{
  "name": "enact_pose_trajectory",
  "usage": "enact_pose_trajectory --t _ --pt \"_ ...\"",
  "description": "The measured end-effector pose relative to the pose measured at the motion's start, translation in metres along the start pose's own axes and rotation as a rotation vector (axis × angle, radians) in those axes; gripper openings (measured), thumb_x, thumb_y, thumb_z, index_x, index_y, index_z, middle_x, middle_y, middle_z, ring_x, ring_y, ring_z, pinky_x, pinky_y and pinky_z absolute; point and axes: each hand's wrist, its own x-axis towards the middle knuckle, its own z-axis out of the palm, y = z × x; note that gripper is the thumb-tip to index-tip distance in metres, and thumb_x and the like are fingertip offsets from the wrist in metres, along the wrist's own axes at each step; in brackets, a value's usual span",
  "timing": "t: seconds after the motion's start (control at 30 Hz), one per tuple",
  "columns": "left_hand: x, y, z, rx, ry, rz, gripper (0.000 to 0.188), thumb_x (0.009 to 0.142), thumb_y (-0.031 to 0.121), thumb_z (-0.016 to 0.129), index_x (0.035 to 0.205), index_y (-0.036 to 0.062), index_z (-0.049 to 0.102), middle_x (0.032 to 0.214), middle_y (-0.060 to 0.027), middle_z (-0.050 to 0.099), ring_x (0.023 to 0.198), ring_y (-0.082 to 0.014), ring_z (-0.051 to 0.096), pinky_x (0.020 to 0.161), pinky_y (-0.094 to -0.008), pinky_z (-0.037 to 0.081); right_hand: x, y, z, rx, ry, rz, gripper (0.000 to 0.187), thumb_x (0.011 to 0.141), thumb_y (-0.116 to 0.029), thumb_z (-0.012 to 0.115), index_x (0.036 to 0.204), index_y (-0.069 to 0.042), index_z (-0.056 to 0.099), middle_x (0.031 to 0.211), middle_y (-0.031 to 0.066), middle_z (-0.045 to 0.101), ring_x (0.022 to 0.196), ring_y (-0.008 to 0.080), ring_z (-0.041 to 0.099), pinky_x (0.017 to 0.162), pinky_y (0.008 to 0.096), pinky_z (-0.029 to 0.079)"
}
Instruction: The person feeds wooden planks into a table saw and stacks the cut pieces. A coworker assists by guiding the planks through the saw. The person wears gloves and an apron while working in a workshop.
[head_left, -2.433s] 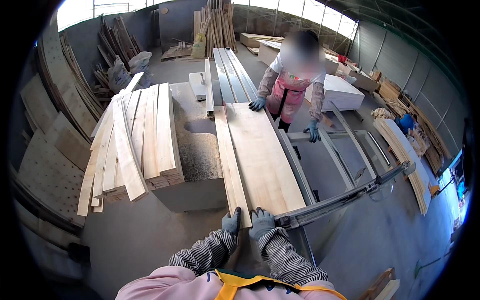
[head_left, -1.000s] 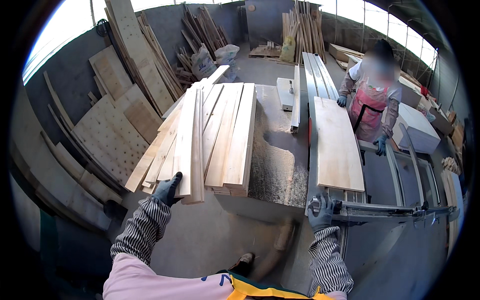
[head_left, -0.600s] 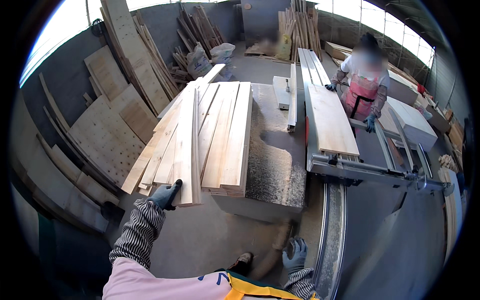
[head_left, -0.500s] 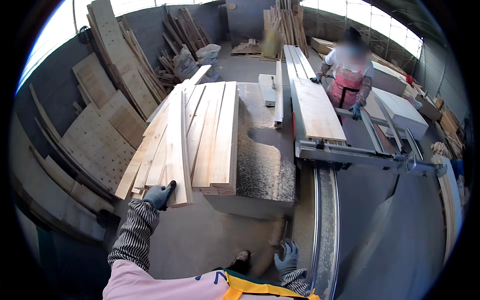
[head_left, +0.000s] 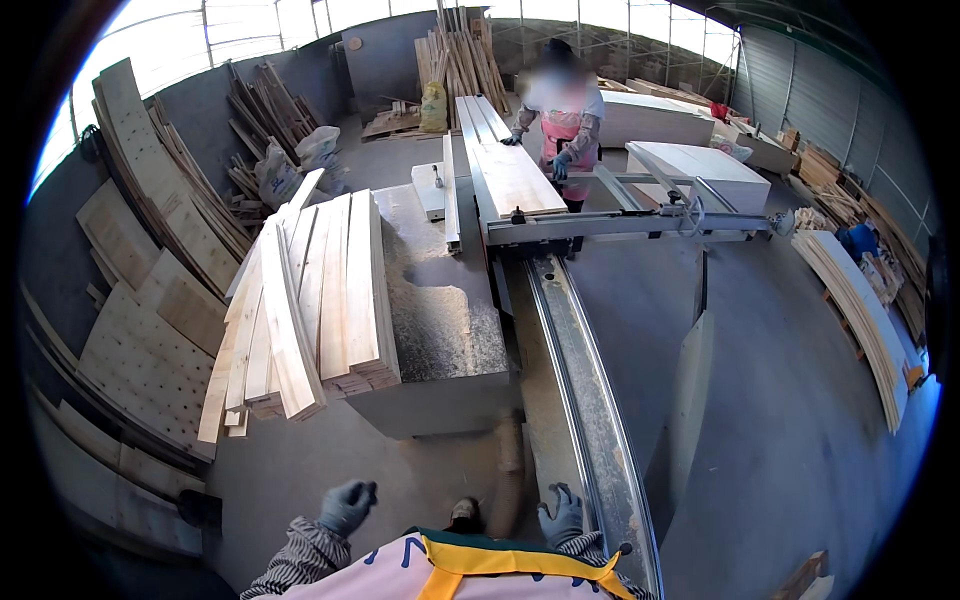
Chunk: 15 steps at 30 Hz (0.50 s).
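Observation:
My left hand (head_left: 348, 507), in a grey work glove, is drawn back near my body, apart from the wood. Its fingers are curled in, and nothing shows in them. Ahead of it lies a stack of pale wooden planks (head_left: 360, 290) on the saw table (head_left: 445, 355), with one loose plank (head_left: 284, 330) slanting across the top. My right hand (head_left: 560, 515), also gloved, hangs low beside the long metal rail (head_left: 580, 375) with its fingers apart, holding nothing. Whether it touches the rail is hard to tell.
Across the sliding carriage (head_left: 590, 225), a person in a pink apron (head_left: 562, 135) has both gloved hands at a wide board (head_left: 515, 180). A metal fence (head_left: 451, 195) and sawdust lie on the table. Boards (head_left: 150, 330) lean along the left wall. Stacked panels (head_left: 855, 320) stand right.
My left hand has let go of the loose plank and come back toward my body. The view has swung right. The carriage with the wide board has slid farther away along the table.

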Motion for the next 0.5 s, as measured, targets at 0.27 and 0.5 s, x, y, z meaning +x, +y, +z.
enact_pose_trajectory --t 0.27,0.5 --pt "-0.059 -0.056 0.068 0.1 -0.362 -0.161 0.042 0.089 0.047 0.051 0.094 0.0079 0.066 0.087 -0.0151 0.066 0.083 -0.0303 0.063 0.077 -0.0386 0.047 -0.048 0.014 -0.011 0.017 0.061 0.099 0.049 0.076 -0.022 0.066 0.119 -0.005 0.051 0.12 0.019 0.052 0.112 0.037 0.046 0.098 0.0449 0.035" --pt "-0.051 -0.069 0.071 0.467 -0.458 -0.225 0.052 0.088 0.055 0.045 0.093 0.0087 0.067 0.088 -0.0148 0.067 0.085 -0.031 0.064 0.074 -0.0406 0.048 -0.06 0.04 -0.006 0.064 0.112 0.084 0.047 0.076 -0.021 0.065 0.117 -0.004 0.052 0.118 0.0185 0.051 0.112 0.0364 0.046 0.097 0.0439 0.036"
